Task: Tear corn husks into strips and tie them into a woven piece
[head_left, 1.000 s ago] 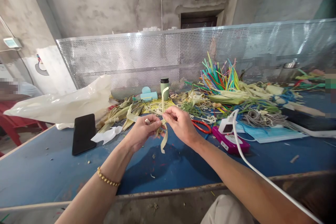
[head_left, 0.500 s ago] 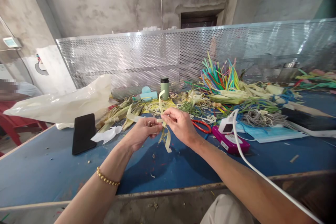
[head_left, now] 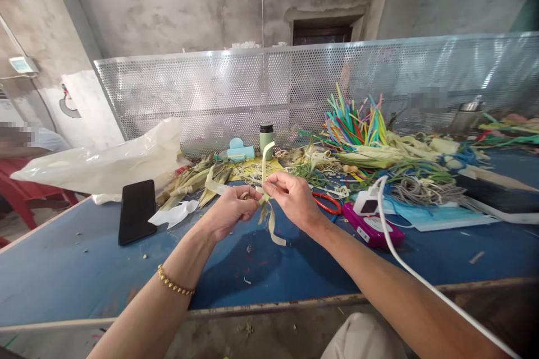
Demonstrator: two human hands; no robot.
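Note:
My left hand (head_left: 234, 207) pinches pale yellow-green corn husk strips (head_left: 274, 230) above the blue table. Close against it on the right, my right hand (head_left: 295, 197) is closed on the same strips, thumb and fingertips together. One strip end (head_left: 264, 166) stands up between the hands and bends over at its tip. Another end sticks out to the left past my left hand, and a curled one dangles below. Where the strips cross is mostly covered by my fingers. Beyond the hands lie dried corn husks (head_left: 185, 179) in a loose pile.
A black phone (head_left: 137, 212) and a white paper scrap (head_left: 173, 214) lie left. On the right are a purple box (head_left: 373, 227) with a white cable (head_left: 396, 252), red-handled scissors (head_left: 330, 203) and coloured pipe cleaners (head_left: 356, 123). A green bottle (head_left: 266, 137) stands behind.
The dangling strip has swung a little to the right, and the upright end has shifted slightly. Both hands keep hold of the strips. The whole view has moved slightly.

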